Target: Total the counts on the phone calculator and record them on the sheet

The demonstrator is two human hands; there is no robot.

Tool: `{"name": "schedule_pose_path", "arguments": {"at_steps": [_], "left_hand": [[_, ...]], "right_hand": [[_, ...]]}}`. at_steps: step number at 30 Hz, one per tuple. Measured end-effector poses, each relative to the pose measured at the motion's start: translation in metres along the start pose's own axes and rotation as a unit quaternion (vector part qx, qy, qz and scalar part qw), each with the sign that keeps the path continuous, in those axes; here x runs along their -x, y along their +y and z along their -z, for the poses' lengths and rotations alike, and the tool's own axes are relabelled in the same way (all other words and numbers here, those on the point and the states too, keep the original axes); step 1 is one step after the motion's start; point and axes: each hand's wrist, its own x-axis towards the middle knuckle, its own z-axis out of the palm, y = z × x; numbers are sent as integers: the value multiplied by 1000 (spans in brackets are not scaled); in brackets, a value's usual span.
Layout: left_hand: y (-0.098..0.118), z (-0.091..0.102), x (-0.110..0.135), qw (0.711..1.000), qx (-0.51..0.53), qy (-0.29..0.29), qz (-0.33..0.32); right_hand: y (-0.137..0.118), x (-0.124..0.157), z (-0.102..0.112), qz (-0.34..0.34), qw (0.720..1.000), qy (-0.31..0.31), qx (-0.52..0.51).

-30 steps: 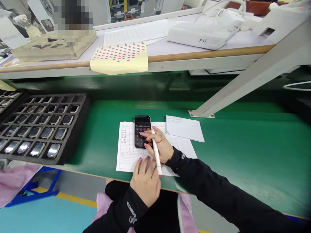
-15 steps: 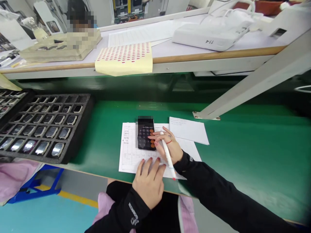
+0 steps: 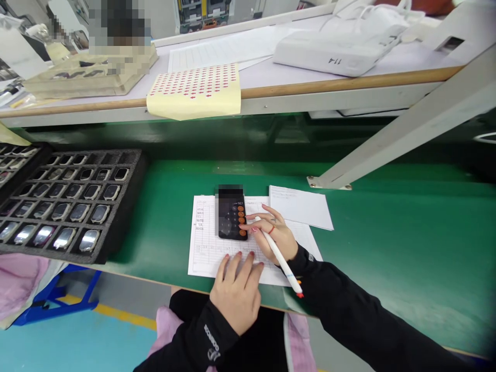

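Note:
A black smartphone [image 3: 231,217] with a calculator on its screen lies on a printed form [image 3: 203,243]. My right hand [image 3: 277,235] is closed around a white pen [image 3: 282,262], whose red end points back toward my wrist. One finger of that hand is at the orange keys on the phone's right side; whether it touches cannot be told. My left hand [image 3: 237,289] rests flat on the form's lower edge, fingers spread. A white sheet with handwriting [image 3: 301,206] overlaps the form's upper right.
Black foam trays [image 3: 104,243] of watch-like cases stand at the left. A slanted metal post [image 3: 372,139] meets the green table [image 3: 387,248] at the right. Above runs a shelf holding a yellow sticker sheet [image 3: 194,98] and a white box marked 114 [image 3: 321,54]. A person sits beyond.
My right hand has shifted slightly right and down, and the pen's red end has swung to the right. Fewer digits show on the phone. My left hand stays in place.

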Motion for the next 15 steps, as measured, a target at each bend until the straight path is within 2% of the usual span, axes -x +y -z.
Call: {"name": "schedule_pose_path", "arguments": {"at_steps": [7,15], "left_hand": [[2,0,-3,999,-6,-28,-26],[8,-1,-8,999,-8,-16,-34]], "right_hand": [[-2,-7,3,-55,996,67,-37],[-9,-9,-5,-37,997,0,-63]]}}
